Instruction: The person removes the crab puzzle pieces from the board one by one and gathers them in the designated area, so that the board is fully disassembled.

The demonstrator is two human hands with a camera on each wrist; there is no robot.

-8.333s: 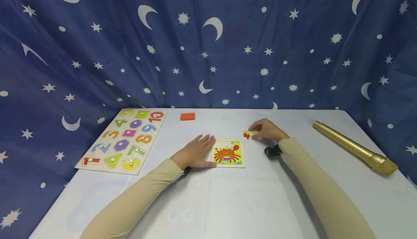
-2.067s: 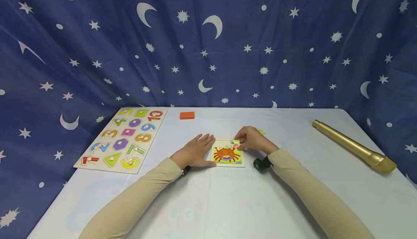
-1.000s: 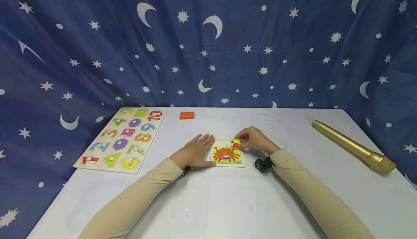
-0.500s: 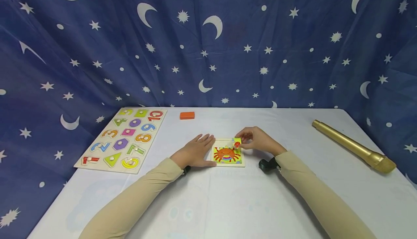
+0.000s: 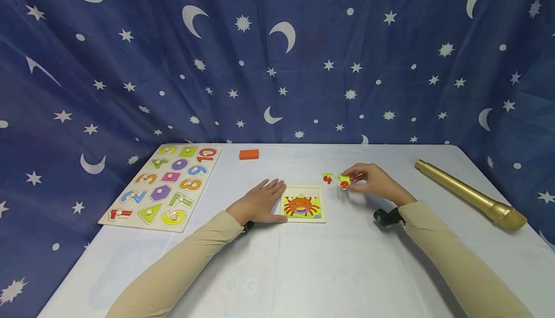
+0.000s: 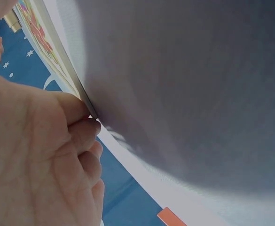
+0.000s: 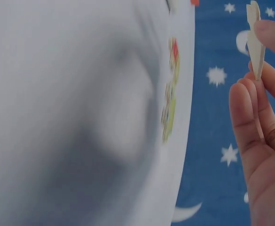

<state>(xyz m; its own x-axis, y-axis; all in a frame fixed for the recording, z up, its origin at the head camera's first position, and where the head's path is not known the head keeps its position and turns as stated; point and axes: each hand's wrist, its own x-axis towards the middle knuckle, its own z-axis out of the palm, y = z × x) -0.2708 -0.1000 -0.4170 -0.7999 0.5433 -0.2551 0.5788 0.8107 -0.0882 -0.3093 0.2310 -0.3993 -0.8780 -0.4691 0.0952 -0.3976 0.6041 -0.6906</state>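
A square wooden puzzle tray (image 5: 322,218) lies mid-table, holding a crab picture (image 5: 301,206); its upper strip shows bare wood. My left hand (image 5: 259,204) rests along the tray's left side, fingers spread and fairly straight. In the left wrist view the fingertips touch the edge of the tray (image 6: 64,59). Beyond the tray's upper right corner, my right hand (image 5: 368,179) pinches a yellow and red puzzle piece (image 5: 344,182). The right wrist view shows this piece (image 7: 255,42) edge-on, raised off the table. Another puzzle piece (image 5: 327,178) lies just left of it.
A number and shape board (image 5: 199,176) lies at the left of the white table (image 5: 303,270). Near the back edge sits an orange block (image 5: 249,154). A long gold brush-like object (image 5: 470,195) lies on the right. A starry blue curtain (image 5: 277,58) hangs behind.
My right hand has lifted a puzzle piece from the tray's upper right corner and moved right with it, uncovering pieces on the table. The left hand has stayed in place.
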